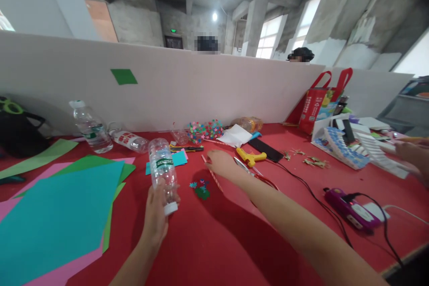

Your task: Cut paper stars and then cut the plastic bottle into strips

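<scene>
My left hand [157,208] is wrapped round a clear plastic bottle [163,167], held upside down at a tilt with its white cap at the bottom and a green label on its side. Stretched forward over the red table, my right hand [221,163] has its fingers bent down onto a red-and-white striped straw [216,180]; the fingertips are partly hidden. Between the two hands lies a small pile of green and blue cut-paper pieces [202,191]. Just right of my right hand are a yellow glue gun [250,157] and a pair of scissors [241,165].
Stacked coloured paper [63,214] covers the left side. Behind it are an upright bottle [92,129] and a lying bottle [130,140]. Bright star confetti [205,130] sits near the white partition [201,89]. A purple power strip [351,210] with cables lies right; another person's hand [414,154] is beyond.
</scene>
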### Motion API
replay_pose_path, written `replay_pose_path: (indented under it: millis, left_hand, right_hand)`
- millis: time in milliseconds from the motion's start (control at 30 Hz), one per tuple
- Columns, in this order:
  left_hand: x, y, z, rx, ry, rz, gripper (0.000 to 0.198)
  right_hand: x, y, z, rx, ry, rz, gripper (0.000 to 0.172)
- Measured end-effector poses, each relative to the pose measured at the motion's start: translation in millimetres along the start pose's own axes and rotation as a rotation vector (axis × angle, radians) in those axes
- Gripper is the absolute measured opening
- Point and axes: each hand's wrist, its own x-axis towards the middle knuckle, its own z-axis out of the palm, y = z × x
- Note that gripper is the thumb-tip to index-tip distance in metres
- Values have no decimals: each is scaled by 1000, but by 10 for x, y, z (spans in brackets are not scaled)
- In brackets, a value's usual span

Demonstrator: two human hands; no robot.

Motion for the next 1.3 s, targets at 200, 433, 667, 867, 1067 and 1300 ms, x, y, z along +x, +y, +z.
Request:
replay_pose_path:
  millis: [200,433,667,867,1067,1300]
  left_hand:
    - [17,-117,-20,25,-9,18,43]
    - [-92,95,101,-63,-35,-24,50]
    - [-241,390,146,-279,-188,-309,40]
    - [-274,257,167,-296,-239,-366,29]
    - [-219,587,103,-550,-111,-222,36]
    - [10,701,-228,-722,-270,-146,55]
  right_hand:
    - [782,-329,362,55,109,-31,31]
    - [673,-206,478,310,146,27,31]
    - [-381,-14,220,678,80,6,21]
    - [-904,40,155,868,30,-26,24]
    - [-894,55,28,830,-17,-57,43]
    - [-542,-836,-65,314,-51,-157,32]
